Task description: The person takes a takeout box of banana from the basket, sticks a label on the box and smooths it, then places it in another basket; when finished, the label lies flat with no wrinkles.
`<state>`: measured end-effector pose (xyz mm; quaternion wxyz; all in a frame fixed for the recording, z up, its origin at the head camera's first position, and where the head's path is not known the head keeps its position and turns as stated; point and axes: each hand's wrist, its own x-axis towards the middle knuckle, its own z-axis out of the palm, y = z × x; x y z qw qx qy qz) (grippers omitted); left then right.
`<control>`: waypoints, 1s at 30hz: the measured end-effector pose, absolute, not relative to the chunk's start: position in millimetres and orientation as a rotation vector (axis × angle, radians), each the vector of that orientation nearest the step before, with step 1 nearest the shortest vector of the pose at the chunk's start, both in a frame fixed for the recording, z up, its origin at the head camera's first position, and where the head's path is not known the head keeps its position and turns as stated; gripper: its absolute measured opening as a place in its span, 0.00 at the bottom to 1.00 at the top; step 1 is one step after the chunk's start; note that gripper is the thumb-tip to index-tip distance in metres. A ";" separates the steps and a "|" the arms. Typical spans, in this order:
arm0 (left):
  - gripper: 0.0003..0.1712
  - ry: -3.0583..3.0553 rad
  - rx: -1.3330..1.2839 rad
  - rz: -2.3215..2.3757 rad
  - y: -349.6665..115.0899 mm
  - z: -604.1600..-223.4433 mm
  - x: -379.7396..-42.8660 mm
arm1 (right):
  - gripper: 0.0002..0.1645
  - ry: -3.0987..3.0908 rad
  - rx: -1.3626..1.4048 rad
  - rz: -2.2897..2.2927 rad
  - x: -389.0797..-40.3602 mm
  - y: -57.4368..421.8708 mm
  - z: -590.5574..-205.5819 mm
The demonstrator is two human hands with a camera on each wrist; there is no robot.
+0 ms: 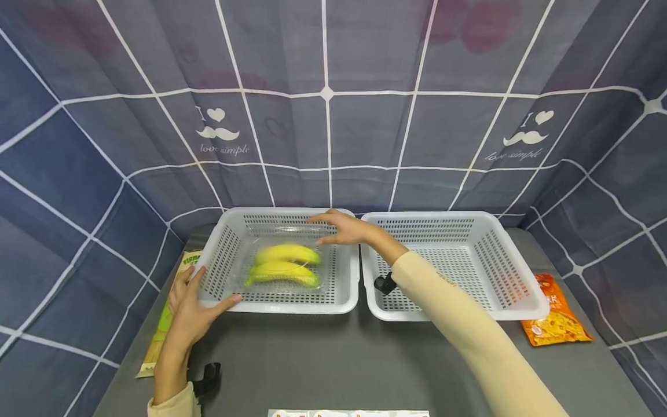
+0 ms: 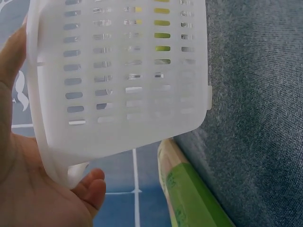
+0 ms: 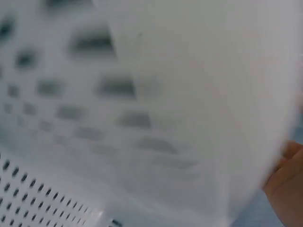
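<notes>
My left hand (image 1: 193,313) spans the near left corner of the left white plastic basket (image 1: 292,308), thumb along the front rim and fingers at the left side. The left wrist view shows bent fingertips (image 2: 94,187) around the rim's corner. Two yellow-green bananas (image 1: 283,270) lie in that basket under a clear plastic container (image 1: 239,272). Over the basket's right rim reaches my right hand (image 1: 341,227), thumb and fingers spread apart near the container's back right corner. A blurred basket wall fills most of the right wrist view, hiding most of that hand.
A second white basket (image 1: 453,255) stands close on the right, beneath my right forearm. An orange snack bag (image 1: 554,313) lies at its right. Left of the baskets is a green and yellow packet (image 1: 161,333). A white printed strip (image 1: 348,413) shows at the front edge.
</notes>
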<state>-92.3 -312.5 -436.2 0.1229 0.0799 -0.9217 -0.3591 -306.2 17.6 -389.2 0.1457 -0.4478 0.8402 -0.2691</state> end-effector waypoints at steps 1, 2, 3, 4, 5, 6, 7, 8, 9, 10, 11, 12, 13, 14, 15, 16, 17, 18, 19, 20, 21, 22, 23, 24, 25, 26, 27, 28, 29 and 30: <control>0.62 -2.691 0.234 -1.053 -311.1 -436.9 -92.2 | 0.38 2.419 -1.291 -0.755 -308.7 18.7 -393.0; 0.62 -2.696 0.235 -1.055 -309.9 -437.7 -92.4 | 0.38 2.417 -1.289 -0.737 -311.0 19.8 -396.7; 0.62 -2.701 0.235 -1.056 -308.9 -438.5 -92.8 | 0.38 2.417 -1.286 -0.718 -313.0 20.9 -400.3; 0.62 -2.705 0.236 -1.054 -308.0 -439.0 -93.0 | 0.38 2.416 -1.285 -0.699 -314.7 21.6 -403.4; 0.62 -2.711 0.238 -1.051 -307.3 -439.2 -93.3 | 0.38 2.418 -1.290 -0.683 -316.3 22.0 -406.5; 0.62 -2.715 0.239 -1.049 -307.1 -439.2 -93.5 | 0.38 2.422 -1.295 -0.671 -317.7 21.9 -409.3; 0.62 -2.720 0.240 -1.048 -307.0 -439.0 -93.6 | 0.38 2.424 -1.300 -0.667 -319.0 21.4 -411.3; 0.62 -2.727 0.242 -1.044 -307.3 -438.5 -93.7 | 0.38 2.425 -1.308 -0.667 -320.0 20.6 -412.7; 0.63 -2.737 0.244 -1.039 -307.7 -437.8 -93.7 | 0.39 2.426 -1.315 -0.664 -320.9 19.7 -413.9; 0.63 -2.746 0.244 -1.035 -308.3 -436.9 -93.7 | 0.39 2.427 -1.322 -0.660 -321.7 18.6 -414.7; 0.63 -2.753 0.244 -1.029 -309.0 -435.9 -93.9 | 0.39 2.425 -1.323 -0.660 -322.3 17.5 -415.3; 0.63 -2.758 0.243 -1.023 -309.7 -434.9 -94.0 | 0.38 2.417 -1.324 -0.662 -322.9 16.3 -415.6; 0.64 -2.762 0.239 -1.016 -310.3 -433.9 -94.0 | 0.38 2.411 -1.331 -0.660 -323.6 15.2 -416.1; 0.64 -2.765 0.235 -1.009 -310.9 -432.9 -94.0 | 0.38 2.406 -1.332 -0.660 -324.2 14.1 -416.0; 0.64 -2.766 0.234 -1.003 -311.4 -432.1 -94.0 | 0.38 2.405 -1.327 -0.659 -324.6 13.2 -415.9; 0.64 -2.767 0.230 -0.999 -311.5 -431.0 -93.9 | 0.38 2.404 -1.319 -0.660 -324.6 12.9 -415.2; 0.64 -2.767 0.229 -0.995 -311.5 -430.1 -93.8 | 0.38 2.401 -1.313 -0.664 -324.5 12.6 -414.7; 0.64 -2.769 0.229 -0.995 -311.5 -429.4 -93.6 | 0.38 2.402 -1.306 -0.663 -324.6 12.5 -414.2; 0.64 -2.771 0.229 -0.994 -311.3 -428.9 -93.4 | 0.38 2.403 -1.298 -0.661 -324.6 12.4 -413.8; 0.64 -2.774 0.231 -0.993 -311.2 -428.5 -93.5 | 0.38 2.401 -1.289 -0.662 -324.6 12.3 -413.2; 0.65 -2.776 0.234 -0.995 -311.2 -428.3 -93.7 | 0.38 2.397 -1.285 -0.662 -324.7 12.2 -413.1; 0.65 -2.778 0.234 -0.995 -311.2 -428.3 -93.8 | 0.38 2.389 -1.286 -0.666 -325.1 12.1 -413.2; 0.65 -2.778 0.236 -0.997 -311.2 -428.3 -94.1 | 0.38 2.381 -1.292 -0.670 -325.7 11.8 -413.7; 0.64 -2.780 0.237 -1.000 -311.3 -428.3 -94.5 | 0.38 2.377 -1.297 -0.671 -326.3 11.6 -414.2; 0.64 -2.781 0.238 -1.002 -311.3 -428.3 -94.7 | 0.38 2.371 -1.305 -0.678 -326.9 11.3 -414.7; 0.64 -2.785 0.242 -1.004 -311.5 -428.2 -94.9 | 0.38 2.368 -1.313 -0.683 -327.3 11.2 -415.2; 0.64 -2.788 0.244 -1.006 -311.5 -428.2 -94.9 | 0.38 2.369 -1.312 -0.684 -327.5 11.0 -415.5; 0.64 -2.792 0.246 -1.006 -311.2 -427.9 -94.7 | 0.38 2.367 -1.322 -0.696 -327.9 10.7 -416.0; 0.64 -2.795 0.248 -1.009 -310.7 -427.7 -94.4 | 0.39 2.363 -1.325 -0.710 -328.1 10.4 -416.1; 0.64 -2.799 0.251 -1.011 -310.3 -427.8 -93.9 | 0.39 2.354 -1.320 -0.730 -327.8 10.3 -415.6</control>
